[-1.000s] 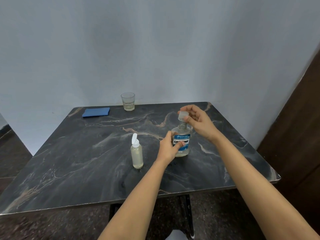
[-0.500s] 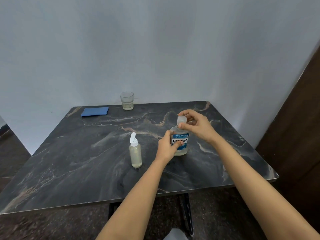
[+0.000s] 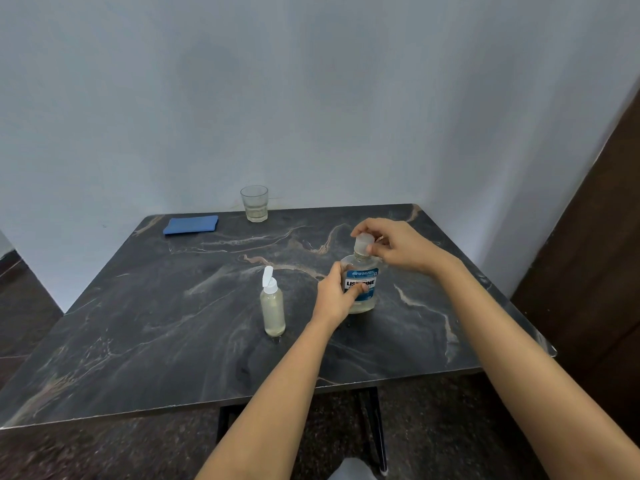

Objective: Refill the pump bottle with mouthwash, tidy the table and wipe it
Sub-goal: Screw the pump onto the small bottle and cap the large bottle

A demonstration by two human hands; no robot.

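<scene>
Left hand grips Listerine mouthwash bottle, upright on tabletop. Right hand pinches cap at neck; seated or loose, cannot tell, fingers cover rim. Pump bottle near, looks almost full: refill likely done. Tidying and wiping with blue cloth not yet done.

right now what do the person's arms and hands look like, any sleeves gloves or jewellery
Both arms are bare: no sleeve shows on the left forearm or right forearm. The left hand and right hand wear no gloves, and no watch, ring or bracelet is visible.
</scene>
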